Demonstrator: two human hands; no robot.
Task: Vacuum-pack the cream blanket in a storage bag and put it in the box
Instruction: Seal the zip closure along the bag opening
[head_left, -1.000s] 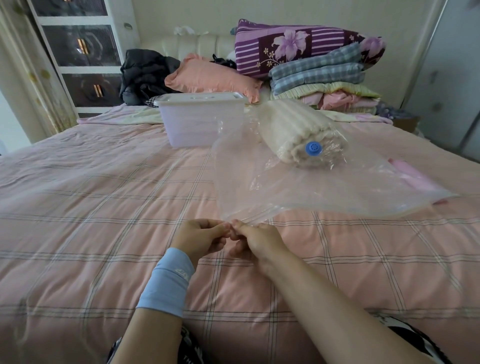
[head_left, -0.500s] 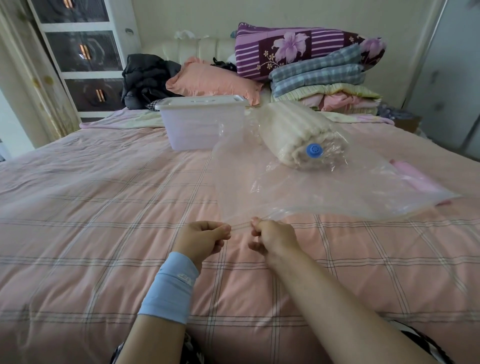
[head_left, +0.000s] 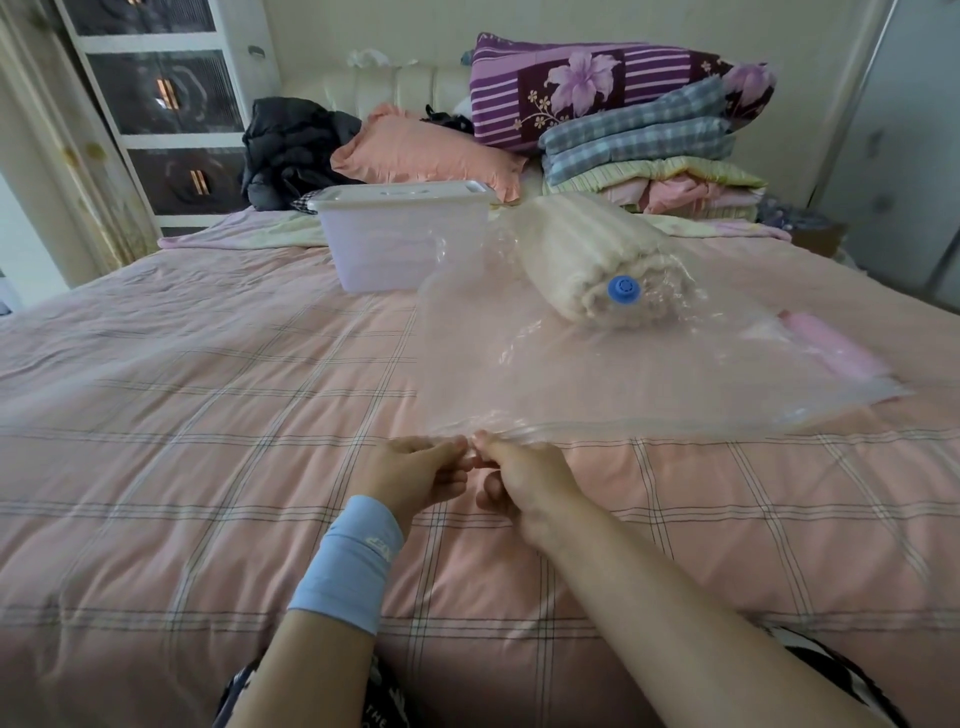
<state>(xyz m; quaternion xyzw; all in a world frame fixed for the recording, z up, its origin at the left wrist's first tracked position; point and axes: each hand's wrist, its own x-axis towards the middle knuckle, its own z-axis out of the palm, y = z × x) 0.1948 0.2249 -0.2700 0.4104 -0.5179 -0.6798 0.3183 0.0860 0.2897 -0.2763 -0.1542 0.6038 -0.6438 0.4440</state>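
Observation:
A rolled cream blanket (head_left: 582, 249) lies inside a clear plastic storage bag (head_left: 597, 374) on the pink checked bed. A blue valve cap (head_left: 623, 289) sits on the bag over the roll's near end. The bag's near edge runs along the bed in front of me. My left hand (head_left: 415, 475) and my right hand (head_left: 519, 475) meet at that edge's left end, each pinching the plastic between thumb and fingers. A translucent storage box (head_left: 405, 244) with a white lid stands behind the bag, to the left of the blanket.
Pillows and folded blankets (head_left: 644, 150) are stacked at the headboard. A black jacket (head_left: 291, 145) lies at the back left. A pink object (head_left: 831, 343) lies under the bag's right side. A white cabinet (head_left: 161, 104) stands at the left.
Half a second ago my hands were a little apart along the bag's edge; now they are close together again, as they were one second ago. The bag and blanket have barely moved.

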